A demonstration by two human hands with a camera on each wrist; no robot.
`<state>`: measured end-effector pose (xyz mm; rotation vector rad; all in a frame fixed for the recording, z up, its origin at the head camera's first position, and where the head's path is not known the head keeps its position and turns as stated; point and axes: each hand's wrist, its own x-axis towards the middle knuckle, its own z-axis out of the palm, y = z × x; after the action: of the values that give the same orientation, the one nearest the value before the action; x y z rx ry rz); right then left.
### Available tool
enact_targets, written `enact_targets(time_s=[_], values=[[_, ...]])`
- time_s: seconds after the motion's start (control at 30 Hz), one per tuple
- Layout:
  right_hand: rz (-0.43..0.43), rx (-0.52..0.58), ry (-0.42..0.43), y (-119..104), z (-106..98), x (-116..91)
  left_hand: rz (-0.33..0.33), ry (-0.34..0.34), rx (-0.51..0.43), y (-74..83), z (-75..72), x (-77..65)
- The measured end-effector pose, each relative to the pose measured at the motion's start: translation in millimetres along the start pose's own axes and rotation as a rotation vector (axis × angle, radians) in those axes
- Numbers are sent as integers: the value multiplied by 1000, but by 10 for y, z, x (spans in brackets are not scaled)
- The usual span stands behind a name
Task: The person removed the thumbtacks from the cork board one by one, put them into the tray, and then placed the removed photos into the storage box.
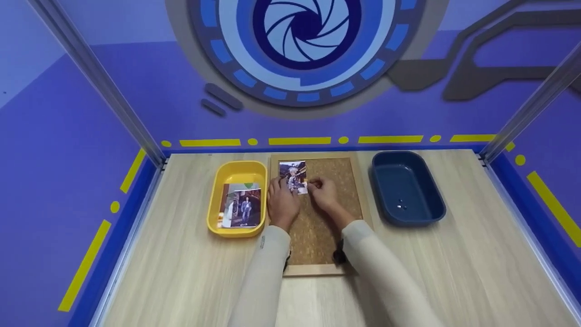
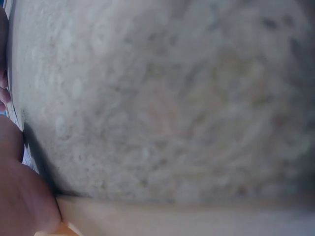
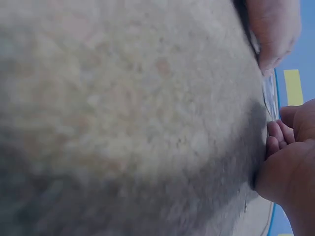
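Note:
A photo print of a person lies at the top left of a wood-framed corkboard. My left hand rests over the photo's lower left corner and the board's left edge, fingers pointing forward. Just beside the photo's right edge, my right hand has its fingers bent and thumb and forefinger close together. I cannot tell whether anything is between those fingertips. In the right wrist view, the right hand is low against the cork, its fingers curled in. The left wrist view shows mostly blurred cork, with part of the left hand at its edge.
Left of the board stands a yellow tray holding more photo prints. A dark blue tray on the right holds several small shiny pieces. The wooden table is bordered by blue panels at the back and sides.

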<state>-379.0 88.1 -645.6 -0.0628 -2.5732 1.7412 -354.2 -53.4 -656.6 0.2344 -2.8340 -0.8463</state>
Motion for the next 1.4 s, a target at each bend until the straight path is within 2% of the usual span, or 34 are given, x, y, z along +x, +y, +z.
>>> enact_targets(time_s=[0.23,0.37,0.53,0.77,1.0,1.23,1.4], values=[[-22,-34,20,-38,134,173,11,-16,4,-1,-24,22],[-19,-67,-1,-58,176,239,-3,-34,10,11,-37,21],[-10,-103,-36,-80,224,287,-4,-23,15,10,-60,5],[12,-156,-16,-101,253,385,41,-3,30,-8,-7,7],[-15,-238,-65,-121,330,462,28,-8,41,-33,-49,8],[-70,-303,-9,-128,364,483,57,15,12,-42,-55,-12],[-43,-297,-3,-120,343,498,62,14,24,-33,-22,-20]])
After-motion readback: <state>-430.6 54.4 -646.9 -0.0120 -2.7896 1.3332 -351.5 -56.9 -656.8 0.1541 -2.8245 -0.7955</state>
